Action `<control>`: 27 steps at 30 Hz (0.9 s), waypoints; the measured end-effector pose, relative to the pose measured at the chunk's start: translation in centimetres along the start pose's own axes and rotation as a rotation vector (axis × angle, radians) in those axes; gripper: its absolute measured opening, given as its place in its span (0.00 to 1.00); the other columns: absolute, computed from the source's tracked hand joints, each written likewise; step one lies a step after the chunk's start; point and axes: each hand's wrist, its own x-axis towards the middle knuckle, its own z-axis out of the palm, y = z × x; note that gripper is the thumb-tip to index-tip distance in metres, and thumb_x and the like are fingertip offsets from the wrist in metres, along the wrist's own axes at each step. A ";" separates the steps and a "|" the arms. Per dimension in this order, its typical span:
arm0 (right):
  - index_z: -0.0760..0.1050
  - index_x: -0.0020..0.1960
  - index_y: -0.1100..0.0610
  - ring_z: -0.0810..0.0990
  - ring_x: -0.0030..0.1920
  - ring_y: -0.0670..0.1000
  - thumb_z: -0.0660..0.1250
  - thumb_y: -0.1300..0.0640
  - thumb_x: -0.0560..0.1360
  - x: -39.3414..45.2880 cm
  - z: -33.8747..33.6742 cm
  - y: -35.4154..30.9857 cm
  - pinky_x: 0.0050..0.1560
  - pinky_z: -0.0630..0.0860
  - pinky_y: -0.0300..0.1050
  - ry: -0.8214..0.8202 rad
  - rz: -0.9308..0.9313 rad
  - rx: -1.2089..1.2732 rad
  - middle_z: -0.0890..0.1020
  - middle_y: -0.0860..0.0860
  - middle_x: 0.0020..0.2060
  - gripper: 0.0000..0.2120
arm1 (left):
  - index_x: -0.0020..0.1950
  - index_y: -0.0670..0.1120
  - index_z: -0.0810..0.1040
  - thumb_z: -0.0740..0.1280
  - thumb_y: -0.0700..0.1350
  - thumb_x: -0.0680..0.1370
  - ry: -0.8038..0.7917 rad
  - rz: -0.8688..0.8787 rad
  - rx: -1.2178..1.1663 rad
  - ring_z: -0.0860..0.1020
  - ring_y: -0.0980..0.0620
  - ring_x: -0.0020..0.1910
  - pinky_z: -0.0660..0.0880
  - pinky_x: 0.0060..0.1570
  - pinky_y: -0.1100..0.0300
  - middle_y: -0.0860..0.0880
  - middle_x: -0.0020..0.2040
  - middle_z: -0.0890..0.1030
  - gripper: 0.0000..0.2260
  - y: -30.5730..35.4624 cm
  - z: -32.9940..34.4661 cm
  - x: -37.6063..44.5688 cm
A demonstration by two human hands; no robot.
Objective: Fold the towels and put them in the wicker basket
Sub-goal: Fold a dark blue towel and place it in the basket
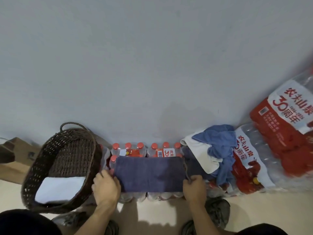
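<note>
Lying flat on a shrink-wrapped pack of bottles (145, 150), a dark purple towel (149, 173) is seen at about 6 o'clock of the view, folded into a wide rectangle. Its left edge is gripped by the left hand (105, 186), with the fingers curled over the cloth. Its right edge is pinched by the right hand (194, 186), where a corner of the cloth is bunched between thumb and fingers.

At 8 o'clock a dark wicker basket (71, 150) is placed on the floor, just beside the bottles, tilted toward the person. One folded white towel (61, 188) is kept inside it, on the near side.

At 3 o'clock from the purple towel a loose pile is found: a blue towel (220, 146) is thrown over a white one (201, 156), and both are still unfolded. Further at 3 o'clock, two bigger packs (279, 133) with red and white labels are leaned against the grey wall (152, 56). A cardboard box (15, 160) is visible at 9 o'clock, behind the basket.
</note>
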 end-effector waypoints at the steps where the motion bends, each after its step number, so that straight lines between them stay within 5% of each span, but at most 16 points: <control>1: 0.74 0.48 0.57 0.76 0.50 0.58 0.69 0.60 0.72 -0.2 0.4 -0.7 0.49 0.72 0.48 0.044 -0.106 -0.023 0.76 0.54 0.46 0.06 | 0.52 0.38 0.74 0.70 0.41 0.73 0.036 0.101 0.010 0.75 0.37 0.48 0.72 0.48 0.42 0.37 0.50 0.77 0.11 0.5 0.3 -0.3; 4: 0.75 0.48 0.53 0.73 0.54 0.52 0.67 0.62 0.73 -1.5 2.4 -3.4 0.56 0.72 0.46 0.012 -0.406 -0.048 0.76 0.51 0.50 0.06 | 0.64 0.40 0.74 0.65 0.41 0.77 -0.022 0.335 -0.143 0.73 0.44 0.60 0.67 0.65 0.50 0.41 0.62 0.75 0.15 2.7 1.8 -1.0; 7: 0.74 0.65 0.54 0.63 0.74 0.55 0.61 0.60 0.77 -1.7 5.3 -4.2 0.74 0.60 0.46 -0.221 -0.592 -0.174 0.70 0.52 0.70 0.16 | 0.78 0.43 0.58 0.57 0.50 0.82 -0.123 0.455 -0.079 0.53 0.47 0.78 0.42 0.76 0.55 0.45 0.79 0.57 0.26 4.0 3.7 -1.2; 9: 0.59 0.78 0.52 0.44 0.80 0.53 0.55 0.54 0.81 -1.0 6.8 -3.0 0.77 0.40 0.46 -0.305 -0.684 -0.375 0.51 0.47 0.79 0.25 | 0.80 0.48 0.45 0.48 0.55 0.83 -0.171 0.512 0.091 0.39 0.50 0.79 0.30 0.74 0.53 0.49 0.81 0.44 0.28 3.2 4.8 -0.6; 12: 0.39 0.80 0.45 0.32 0.78 0.50 0.45 0.42 0.81 0.7 7.4 -1.2 0.73 0.26 0.47 -0.275 -0.711 -0.579 0.35 0.43 0.77 0.30 | 0.78 0.55 0.37 0.40 0.59 0.81 -0.163 0.514 0.233 0.34 0.49 0.77 0.29 0.73 0.48 0.51 0.79 0.38 0.27 1.6 5.2 0.4; 14: 0.39 0.79 0.45 0.36 0.79 0.52 0.44 0.38 0.79 1.6 7.6 -1.0 0.74 0.28 0.49 -0.207 -0.717 -0.619 0.36 0.44 0.77 0.32 | 0.79 0.55 0.46 0.43 0.60 0.81 -0.156 0.493 0.246 0.42 0.46 0.79 0.31 0.73 0.46 0.50 0.80 0.46 0.27 1.3 5.0 0.6; 19: 0.55 0.79 0.48 0.54 0.79 0.58 0.51 0.35 0.77 2.5 7.5 -2.2 0.76 0.43 0.59 -0.061 -0.607 -0.600 0.59 0.53 0.78 0.34 | 0.78 0.53 0.58 0.50 0.59 0.80 -0.135 0.497 0.261 0.56 0.43 0.77 0.37 0.73 0.45 0.47 0.79 0.57 0.27 1.7 4.8 0.6; 24: 0.51 0.80 0.48 0.48 0.80 0.55 0.52 0.39 0.79 2.8 6.9 -2.6 0.77 0.40 0.54 -0.078 -0.564 -0.566 0.52 0.52 0.79 0.32 | 0.79 0.55 0.42 0.42 0.60 0.80 -0.196 0.422 0.281 0.36 0.46 0.78 0.29 0.72 0.44 0.50 0.79 0.38 0.28 2.2 5.1 0.8; 27: 0.56 0.79 0.53 0.51 0.79 0.54 0.59 0.49 0.81 3.1 5.7 -2.4 0.78 0.51 0.51 -0.075 -0.425 -0.353 0.55 0.52 0.79 0.29 | 0.80 0.53 0.40 0.47 0.57 0.81 -0.210 0.390 0.305 0.33 0.46 0.77 0.29 0.71 0.43 0.48 0.79 0.36 0.29 3.8 4.8 0.6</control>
